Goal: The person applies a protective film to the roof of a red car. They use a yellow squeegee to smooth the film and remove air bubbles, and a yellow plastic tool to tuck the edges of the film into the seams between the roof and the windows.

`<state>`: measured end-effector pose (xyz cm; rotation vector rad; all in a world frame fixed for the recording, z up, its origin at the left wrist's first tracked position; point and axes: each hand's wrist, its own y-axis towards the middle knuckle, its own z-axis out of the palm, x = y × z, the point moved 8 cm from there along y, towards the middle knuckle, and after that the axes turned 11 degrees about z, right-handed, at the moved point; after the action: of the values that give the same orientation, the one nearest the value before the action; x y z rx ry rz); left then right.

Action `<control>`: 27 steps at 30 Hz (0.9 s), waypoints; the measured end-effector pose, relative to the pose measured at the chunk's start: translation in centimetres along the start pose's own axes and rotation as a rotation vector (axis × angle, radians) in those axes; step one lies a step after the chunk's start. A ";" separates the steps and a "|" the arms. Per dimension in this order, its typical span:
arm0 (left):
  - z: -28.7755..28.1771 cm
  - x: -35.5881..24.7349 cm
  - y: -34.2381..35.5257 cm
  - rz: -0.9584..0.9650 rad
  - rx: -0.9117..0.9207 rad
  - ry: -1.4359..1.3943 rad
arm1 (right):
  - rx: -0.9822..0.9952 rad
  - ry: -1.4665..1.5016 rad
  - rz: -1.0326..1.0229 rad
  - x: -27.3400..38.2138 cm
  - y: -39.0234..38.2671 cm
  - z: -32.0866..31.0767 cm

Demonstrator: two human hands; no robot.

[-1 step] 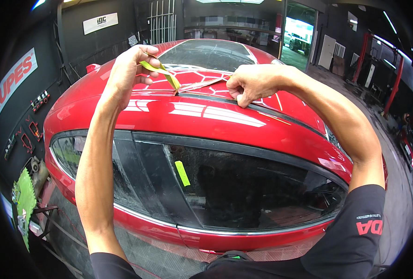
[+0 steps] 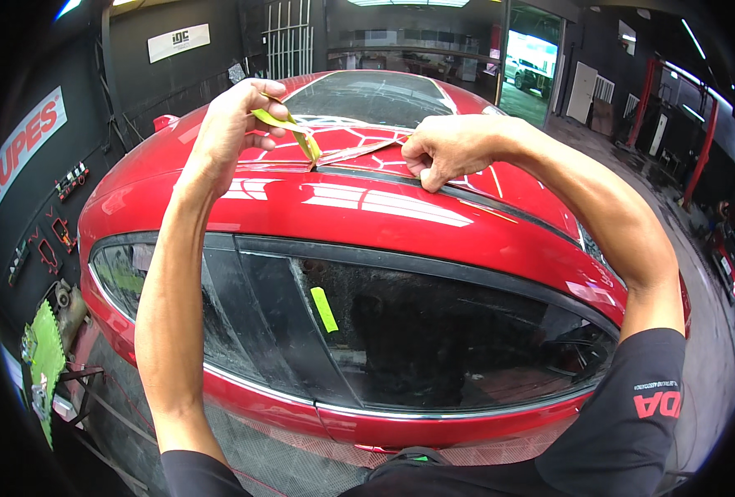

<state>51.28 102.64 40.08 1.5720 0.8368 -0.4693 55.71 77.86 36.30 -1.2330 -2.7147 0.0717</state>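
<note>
I stand at the side of a red car (image 2: pixel 367 215) and reach over its roof. My left hand (image 2: pixel 235 124) is raised above the roof and pinches a strip of yellow masking tape (image 2: pixel 297 132), which runs down to the black trim line (image 2: pixel 483 203) along the roof edge. My right hand (image 2: pixel 446 149) is curled with its fingertips pressed on that trim, just right of where the tape meets the roof. More tape lines cross the red roof panel behind the hands.
A short piece of yellow-green tape (image 2: pixel 324 308) sticks on the dark side window (image 2: pixel 433 348). On the floor at the left stands a green pad on a machine (image 2: pixel 43 364). Tools hang on the dark left wall. An open doorway (image 2: pixel 533 66) lies beyond the car.
</note>
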 end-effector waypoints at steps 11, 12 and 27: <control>13.2 -2.0 -1.1 0.380 0.556 0.644 | -0.022 0.058 -0.060 -1.6 -0.1 0.1; 14.1 -0.7 -1.3 0.368 0.636 0.674 | 0.010 0.115 -0.041 -2.0 -0.2 0.3; 16.8 0.7 -1.1 0.305 0.722 0.698 | -0.130 0.163 -0.139 -1.3 -1.8 0.2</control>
<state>53.68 86.51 35.70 2.5648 0.9678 0.0395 55.13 75.71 36.13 -1.0272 -2.6878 -0.2155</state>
